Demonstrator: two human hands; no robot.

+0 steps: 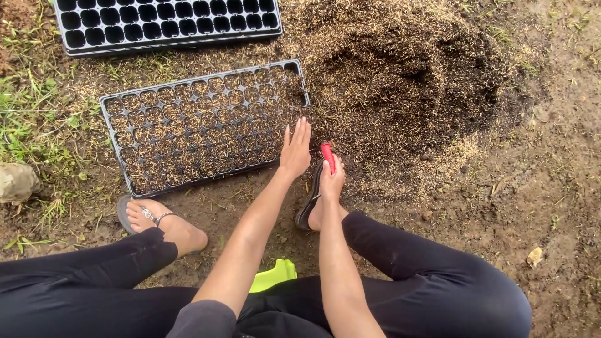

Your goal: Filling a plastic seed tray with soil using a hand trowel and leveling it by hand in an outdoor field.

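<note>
Near bottom edge: my black-trousered legs, a lime-green seat [273, 275].
Right hand [331, 178]: fist closed round a red-handled tool [327, 154], centre frame.
Left hand [295, 149]: flat, fingers spread, on the filled seedling tray [203, 125] corner.
Step, I judge: levelling mix into cells.
Next: even sweeping strokes.
Far right: soil heap [407, 69].
Upper left: empty tray [166, 22].

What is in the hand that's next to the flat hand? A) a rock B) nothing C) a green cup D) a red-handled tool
D: the right hand grips a red handle beside the soil pile, while the left hand lies flat on the filled tray.
</note>
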